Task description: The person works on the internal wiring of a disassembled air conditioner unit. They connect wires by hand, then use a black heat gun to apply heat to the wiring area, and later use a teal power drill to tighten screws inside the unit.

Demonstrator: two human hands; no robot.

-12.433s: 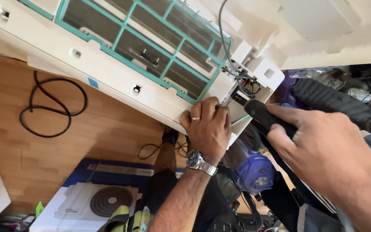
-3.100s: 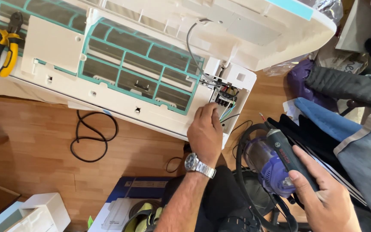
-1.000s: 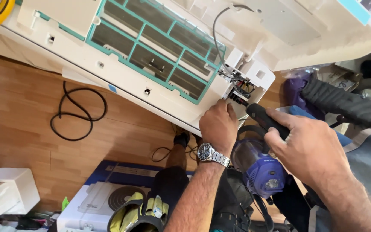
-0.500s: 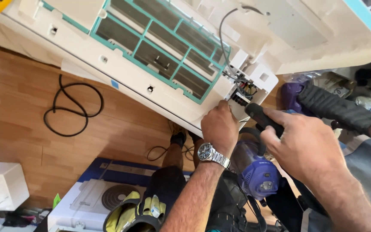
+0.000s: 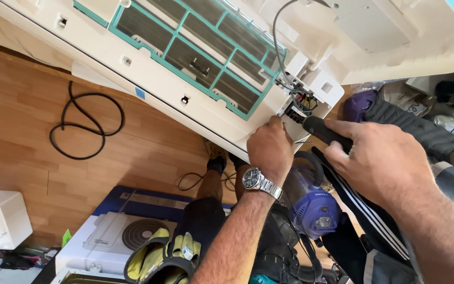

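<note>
Screwdriver (image 5: 319, 129), stiff, light, black grip clenched in right hand (image 5: 382, 160); tip at terminal block (image 5: 300, 105), 11 o'clock. Left hand (image 5: 270, 150), fingers curled, braces air-conditioner casing (image 5: 148, 79).

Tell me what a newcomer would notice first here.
The white air-conditioner unit with teal filter frames fills the top. At its right end, the left hand braces the casing while the right hand holds a black-handled tool at the wiring. A coiled black cable lies on the wooden floor, left.

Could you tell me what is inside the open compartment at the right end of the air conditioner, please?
Coloured wires and a terminal block; a grey cable runs in. The left hand and screwdriver cover the lower part.
</note>
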